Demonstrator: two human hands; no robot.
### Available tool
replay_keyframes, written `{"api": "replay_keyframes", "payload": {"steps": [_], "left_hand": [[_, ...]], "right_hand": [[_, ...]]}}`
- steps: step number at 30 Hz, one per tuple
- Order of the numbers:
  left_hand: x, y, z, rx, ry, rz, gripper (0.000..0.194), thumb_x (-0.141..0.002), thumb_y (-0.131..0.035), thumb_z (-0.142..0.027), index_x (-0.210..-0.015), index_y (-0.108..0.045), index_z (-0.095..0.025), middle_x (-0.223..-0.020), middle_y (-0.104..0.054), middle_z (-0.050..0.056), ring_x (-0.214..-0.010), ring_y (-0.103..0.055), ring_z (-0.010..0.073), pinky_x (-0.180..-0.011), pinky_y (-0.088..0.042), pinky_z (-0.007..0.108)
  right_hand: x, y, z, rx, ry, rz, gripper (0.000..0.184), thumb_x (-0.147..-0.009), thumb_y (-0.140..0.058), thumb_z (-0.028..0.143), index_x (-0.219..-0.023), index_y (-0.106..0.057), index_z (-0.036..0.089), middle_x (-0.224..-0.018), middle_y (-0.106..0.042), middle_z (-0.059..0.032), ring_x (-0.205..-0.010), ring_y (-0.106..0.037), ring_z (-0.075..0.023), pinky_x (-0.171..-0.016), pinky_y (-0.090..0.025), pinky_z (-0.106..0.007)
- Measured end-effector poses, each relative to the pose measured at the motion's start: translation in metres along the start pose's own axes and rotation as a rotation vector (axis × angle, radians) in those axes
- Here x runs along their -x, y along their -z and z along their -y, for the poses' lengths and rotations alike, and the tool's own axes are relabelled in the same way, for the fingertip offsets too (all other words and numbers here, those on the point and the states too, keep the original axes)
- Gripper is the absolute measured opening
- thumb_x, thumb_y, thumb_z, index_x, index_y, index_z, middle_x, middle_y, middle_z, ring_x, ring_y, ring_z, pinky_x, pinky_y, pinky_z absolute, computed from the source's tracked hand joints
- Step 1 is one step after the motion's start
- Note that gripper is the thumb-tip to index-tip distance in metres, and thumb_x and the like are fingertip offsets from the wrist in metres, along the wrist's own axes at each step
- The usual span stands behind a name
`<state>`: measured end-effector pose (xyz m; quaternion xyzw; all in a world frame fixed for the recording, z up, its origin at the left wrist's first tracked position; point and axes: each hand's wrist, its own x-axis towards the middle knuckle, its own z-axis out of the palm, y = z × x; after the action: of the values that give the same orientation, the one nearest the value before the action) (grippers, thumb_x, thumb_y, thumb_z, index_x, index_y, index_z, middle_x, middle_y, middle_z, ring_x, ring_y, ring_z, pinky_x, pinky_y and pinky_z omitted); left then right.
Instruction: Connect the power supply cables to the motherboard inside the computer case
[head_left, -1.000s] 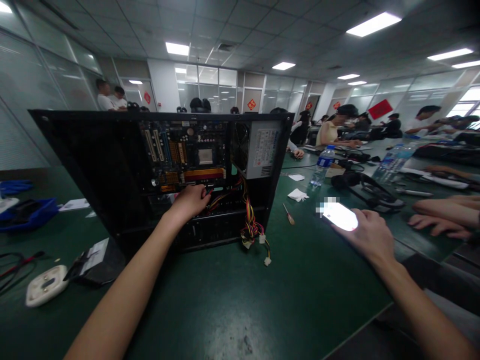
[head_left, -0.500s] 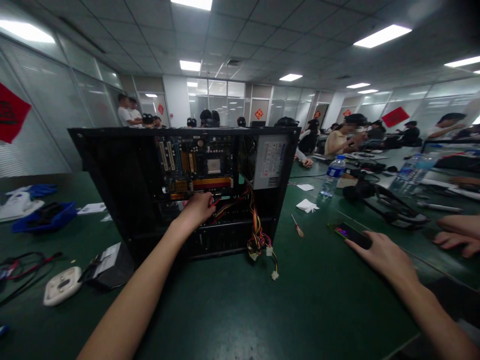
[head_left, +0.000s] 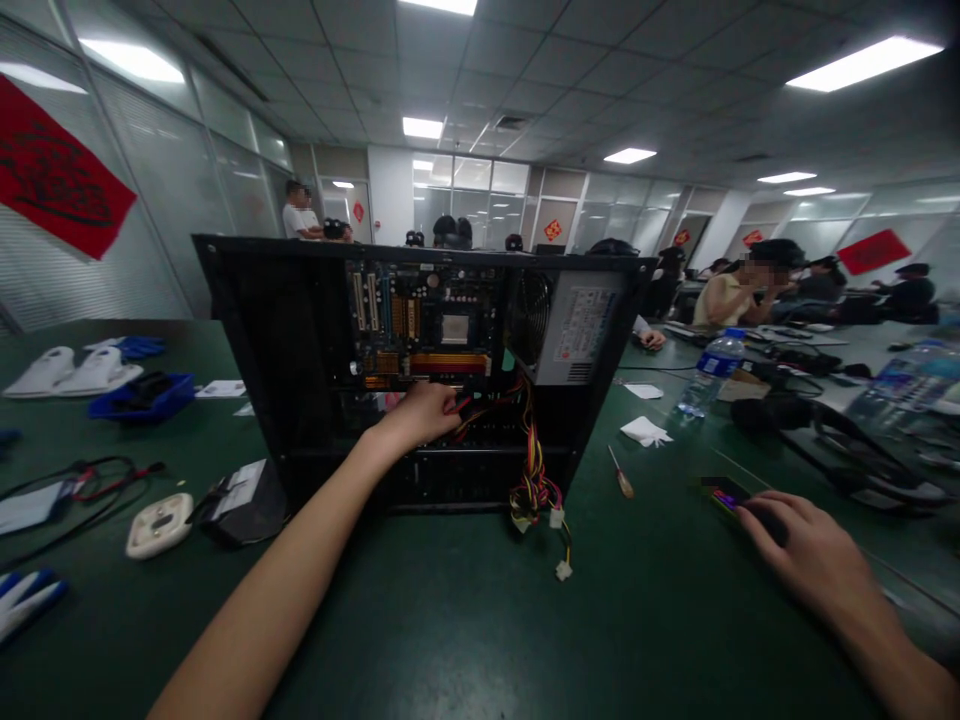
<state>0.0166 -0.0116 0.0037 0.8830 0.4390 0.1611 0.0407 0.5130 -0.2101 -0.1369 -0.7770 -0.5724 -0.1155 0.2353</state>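
Observation:
A black computer case (head_left: 421, 247) stands on the table with its side off, showing a motherboard (head_left: 431, 310) and a power supply (head_left: 581, 320). My left hand (head_left: 427, 412) reaches inside below the motherboard. Its fingers are closed around a thin red cable (head_left: 465, 404), which sticks out past the fingertips. A bundle of coloured power cables (head_left: 534, 480) with white plugs hangs from the case's lower right onto the table. At the right, my right hand (head_left: 814, 545) grips a dark phone-like device (head_left: 726, 495) with a lit, coloured screen. The palm hides part of it.
A screwdriver (head_left: 621, 474), a crumpled tissue (head_left: 645, 431) and a water bottle (head_left: 712, 372) are right of the case. A headset (head_left: 832, 440) lies farther right. Left are a blue tray (head_left: 142, 397), a black box (head_left: 251, 505) and a white square piece (head_left: 159, 526). Several people sit beyond.
The whole view has swung left, so everything appears farther right. My left hand stays in the case at the red cable, and my right hand stays on the device.

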Motion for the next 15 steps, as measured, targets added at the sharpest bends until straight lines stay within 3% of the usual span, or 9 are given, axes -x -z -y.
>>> {"api": "replay_keyframes", "payload": {"steps": [3, 8, 12, 15], "left_hand": [[0.0032, -0.0021, -0.0022, 0.042, -0.069, 0.021, 0.015, -0.084, -0.06, -0.025, -0.07, -0.062, -0.018, -0.064, -0.062, 0.002, -0.061, -0.056, 0.017, -0.056, -0.03, 0.028], [0.0041, -0.007, 0.0015, 0.024, 0.053, 0.075, 0.019, -0.084, -0.067, -0.03, -0.07, -0.068, -0.017, -0.062, -0.061, 0.004, -0.058, -0.058, 0.0175, -0.053, -0.031, 0.028], [0.0037, -0.007, 0.0009, -0.01, 0.06, 0.11, 0.024, -0.088, -0.065, -0.033, -0.078, -0.075, -0.014, -0.067, -0.067, 0.009, -0.06, -0.062, 0.0211, -0.053, -0.035, 0.029], [0.0032, -0.0066, 0.0, -0.032, 0.04, 0.13, 0.028, -0.091, -0.061, -0.034, -0.083, -0.078, -0.014, -0.072, -0.07, 0.012, -0.062, -0.064, 0.0231, -0.056, -0.037, 0.03]], "right_hand": [[-0.0004, 0.0014, 0.0031, -0.033, 0.012, -0.006, 0.032, -0.081, -0.044, 0.05, -0.09, -0.063, 0.025, -0.111, -0.065, -0.0189, -0.1, -0.064, -0.0408, -0.091, -0.053, -0.059], [-0.0006, -0.0007, 0.0013, -0.04, 0.052, -0.011, 0.033, -0.08, -0.044, 0.049, -0.091, -0.062, 0.023, -0.109, -0.067, -0.0186, -0.098, -0.066, -0.038, -0.089, -0.055, -0.056], [-0.0019, -0.0014, 0.0033, -0.053, 0.047, 0.035, 0.035, -0.079, -0.044, 0.052, -0.09, -0.064, 0.025, -0.107, -0.07, -0.016, -0.099, -0.067, -0.0384, -0.09, -0.056, -0.056], [-0.0005, -0.003, -0.0005, 0.03, -0.055, 0.07, 0.048, -0.08, -0.042, 0.063, -0.095, -0.067, 0.024, -0.11, -0.07, -0.0177, -0.101, -0.066, -0.0421, -0.087, -0.056, -0.06]]}}
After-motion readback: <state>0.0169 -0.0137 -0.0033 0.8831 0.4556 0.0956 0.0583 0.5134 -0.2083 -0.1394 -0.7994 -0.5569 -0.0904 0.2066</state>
